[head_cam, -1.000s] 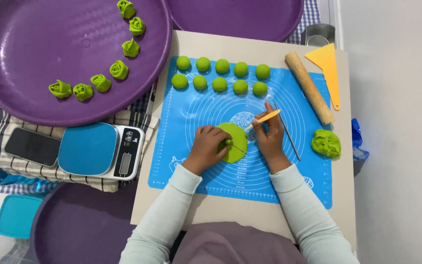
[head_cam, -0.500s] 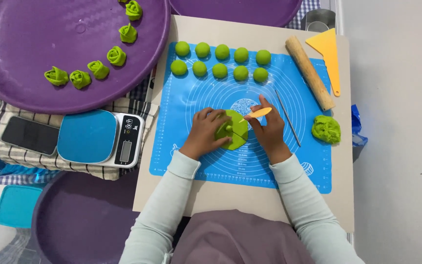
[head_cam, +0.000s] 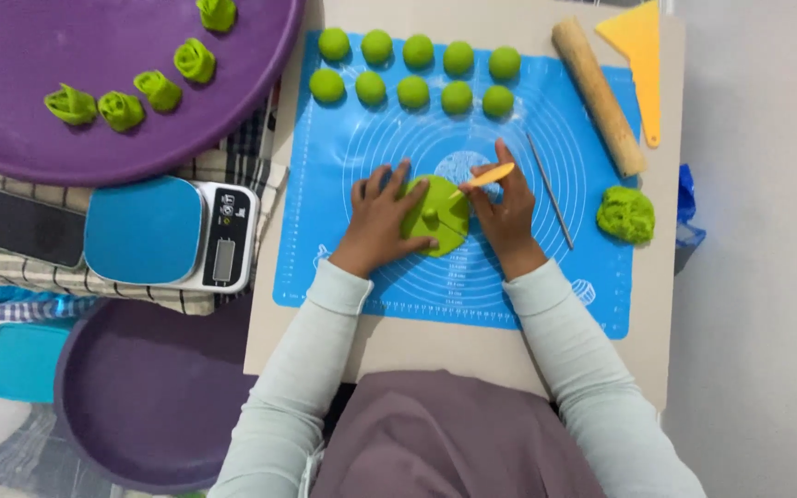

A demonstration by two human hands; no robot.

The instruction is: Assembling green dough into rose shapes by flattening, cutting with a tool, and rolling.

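A flat green dough disc [head_cam: 437, 216] is pressed onto the blue mat [head_cam: 546, 277] by the left hand [head_cam: 378, 219], whose fingers are spread over the disc's left edge; nothing is clenched in it. A small orange tool [head_cam: 488, 175] is gripped by the right hand [head_cam: 506, 212], and its tip is laid on the upper right part of the disc. The disc is located between the two hands, at the middle of the mat.

A thin metal stick [head_cam: 549, 189] is placed just beside the right hand, on its outer side. Farther out on that side, a lump of green dough [head_cam: 626, 214] is set on the mat. Beyond the fingertips, ten green dough balls [head_cam: 415, 69] are arranged in two rows. A wooden rolling pin [head_cam: 598, 96] and a yellow scraper [head_cam: 639, 55] are laid beyond the right hand, at the far corner of the tabletop [head_cam: 398, 343].

Off the left hand's side, a kitchen scale [head_cam: 170, 232] and a dark phone [head_cam: 28, 228] are placed on a checked cloth [head_cam: 11, 272]. Beyond them, folded green dough pieces [head_cam: 122, 106] are held on a purple tray [head_cam: 94, 148].
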